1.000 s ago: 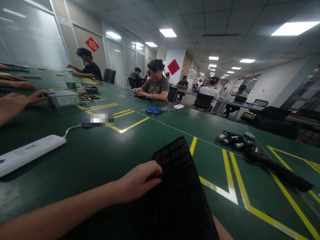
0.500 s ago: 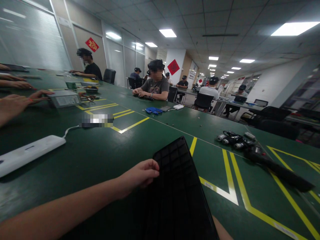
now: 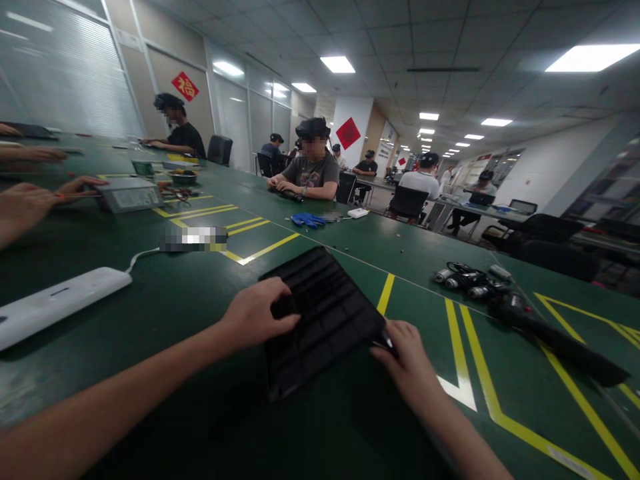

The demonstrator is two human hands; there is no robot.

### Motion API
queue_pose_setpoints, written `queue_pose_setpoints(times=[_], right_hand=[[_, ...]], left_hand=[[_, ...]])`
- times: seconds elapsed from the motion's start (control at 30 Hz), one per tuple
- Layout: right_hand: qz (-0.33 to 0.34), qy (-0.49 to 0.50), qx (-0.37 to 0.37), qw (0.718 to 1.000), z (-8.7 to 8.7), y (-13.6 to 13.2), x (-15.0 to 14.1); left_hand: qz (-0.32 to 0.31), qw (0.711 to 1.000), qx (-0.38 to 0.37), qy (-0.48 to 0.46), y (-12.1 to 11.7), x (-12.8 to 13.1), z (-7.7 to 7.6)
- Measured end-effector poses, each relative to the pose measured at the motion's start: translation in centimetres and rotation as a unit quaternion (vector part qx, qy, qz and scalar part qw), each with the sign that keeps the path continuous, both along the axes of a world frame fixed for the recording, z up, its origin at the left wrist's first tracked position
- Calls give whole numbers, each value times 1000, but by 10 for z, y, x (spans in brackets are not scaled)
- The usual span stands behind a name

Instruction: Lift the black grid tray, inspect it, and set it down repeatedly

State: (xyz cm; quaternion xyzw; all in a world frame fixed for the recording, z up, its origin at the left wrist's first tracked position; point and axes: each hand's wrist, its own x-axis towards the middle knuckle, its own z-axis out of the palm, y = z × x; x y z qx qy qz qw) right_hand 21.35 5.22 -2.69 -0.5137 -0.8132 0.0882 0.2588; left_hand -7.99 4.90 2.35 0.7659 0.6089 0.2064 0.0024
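A black plastic tray (image 3: 323, 313) with a grid of compartments lies on the green table (image 3: 200, 313) in front of me. My left hand (image 3: 255, 312) grips its left edge, fingers curled over the rim. My right hand (image 3: 407, 363) holds the tray's right corner in a closed grip. Both forearms reach in from the bottom of the view.
A white power strip (image 3: 55, 307) lies at the left. Black cables and small cylinders (image 3: 467, 280) and a long black tool (image 3: 555, 340) lie at the right. Blue gloves (image 3: 306, 220) lie farther back. Another person's hands (image 3: 30, 200) rest at the left; several people sit beyond.
The tray has moved away from me and turned on the table. My right hand has come into view on its right corner. My left hand moved forward with it.
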Motion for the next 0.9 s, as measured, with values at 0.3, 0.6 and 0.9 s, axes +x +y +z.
queue_pose_setpoints(times=[0.3, 0.6, 0.9], right_hand=[[-166, -117, -74, 976, -14, 31, 50], [-181, -140, 24, 973, 2, 10, 15], [79, -172, -75, 979, -4, -40, -53]], left_hand=[[297, 946, -104, 72, 54, -96, -8], [133, 989, 47, 53, 31, -50, -11], [-241, 967, -85, 0, 2, 24, -57]])
